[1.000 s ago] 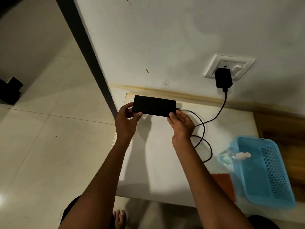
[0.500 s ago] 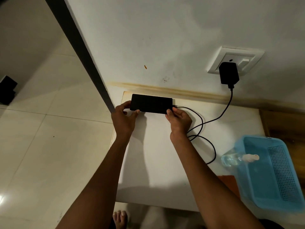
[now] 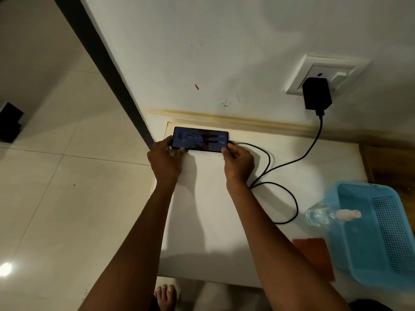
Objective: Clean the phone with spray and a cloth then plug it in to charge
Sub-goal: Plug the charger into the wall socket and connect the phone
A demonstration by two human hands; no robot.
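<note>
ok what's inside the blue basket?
The blue basket holds a clear spray bottle lying across its left wall, white nozzle inside. The floor looks otherwise bare; the near corner is cut off by the frame.

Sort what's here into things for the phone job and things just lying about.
For the job: phone, cable, charger, wall socket, spray bottle, cloth, left hand, right hand.

Lying about: blue basket, dark object on the floor.
</note>
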